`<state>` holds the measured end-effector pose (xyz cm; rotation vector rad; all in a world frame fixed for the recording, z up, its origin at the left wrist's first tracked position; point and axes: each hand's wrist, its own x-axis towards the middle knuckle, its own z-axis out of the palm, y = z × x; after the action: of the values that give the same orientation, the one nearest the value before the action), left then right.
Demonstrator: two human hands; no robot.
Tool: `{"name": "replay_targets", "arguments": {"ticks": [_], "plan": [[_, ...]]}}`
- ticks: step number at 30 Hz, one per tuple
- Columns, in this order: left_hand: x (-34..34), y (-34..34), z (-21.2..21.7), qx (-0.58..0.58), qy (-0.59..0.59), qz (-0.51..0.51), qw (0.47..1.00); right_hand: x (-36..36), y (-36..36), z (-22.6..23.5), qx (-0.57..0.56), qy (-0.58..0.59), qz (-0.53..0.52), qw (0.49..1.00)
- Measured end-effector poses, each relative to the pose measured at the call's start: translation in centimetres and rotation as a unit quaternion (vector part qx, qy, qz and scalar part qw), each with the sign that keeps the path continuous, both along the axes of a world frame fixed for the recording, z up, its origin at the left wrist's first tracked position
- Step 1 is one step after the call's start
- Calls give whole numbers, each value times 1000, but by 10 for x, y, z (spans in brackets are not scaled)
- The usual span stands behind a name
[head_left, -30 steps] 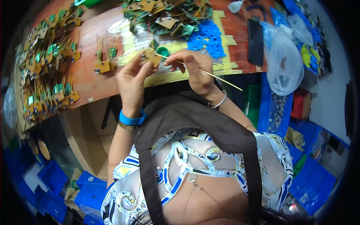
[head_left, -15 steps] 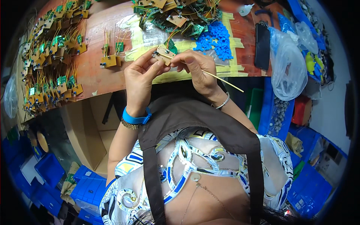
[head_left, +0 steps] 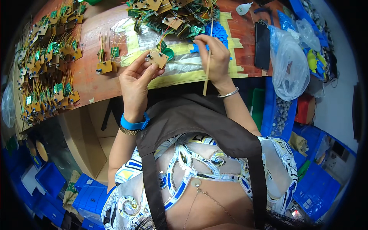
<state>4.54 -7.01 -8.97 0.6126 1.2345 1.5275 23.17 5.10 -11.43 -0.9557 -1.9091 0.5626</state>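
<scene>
My left hand point(head_left: 138, 76) pinches the edge of a small tan circuit board point(head_left: 158, 58) with black parts on it. Thin wires run up from that board to a green board point(head_left: 162, 46). My right hand point(head_left: 217, 61) holds a thin wooden stick point(head_left: 207, 74), whose lower end points toward me. Its fingertips are at the near left side of a pile of small blue pieces point(head_left: 219, 31), partly covering it. A round green object point(head_left: 168, 53) sits just behind the held board.
A heap of wired boards point(head_left: 174, 21) lies at the back of the table, with rows of similar ones point(head_left: 50, 57) at left. One wired pair point(head_left: 105, 67) lies between. A black phone point(head_left: 262, 46), plastic bag point(head_left: 291, 73) and white bottle point(head_left: 243, 8) are at right.
My right hand has moved away from the circuit board, right and up to the blue pieces, and the stick has swung to near upright. The left hand has shifted slightly left with the board.
</scene>
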Motion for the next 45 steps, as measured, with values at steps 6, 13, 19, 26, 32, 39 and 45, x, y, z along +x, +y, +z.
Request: {"name": "replay_targets", "arguments": {"ticks": [6,13,19,26,32,39,45], "plan": [[1,1,0,6,0,11,1000,-14,5,-6,127,-141,-28,981],[1,0,-2,4,14,11,1000,-13,8,-6,100,-136,2,986],[2,1,-5,17,19,9,1000,-14,10,-6,93,-126,6,988],[0,0,-8,20,58,16,998,-16,8,-8,82,-116,22,990],[1,1,-9,26,55,18,998,-17,6,-7,87,-129,15,988],[8,2,0,24,86,-5,996,-28,-19,35,84,30,110,990],[12,5,1,46,71,-19,996,-38,-28,41,176,-47,158,971]]}}
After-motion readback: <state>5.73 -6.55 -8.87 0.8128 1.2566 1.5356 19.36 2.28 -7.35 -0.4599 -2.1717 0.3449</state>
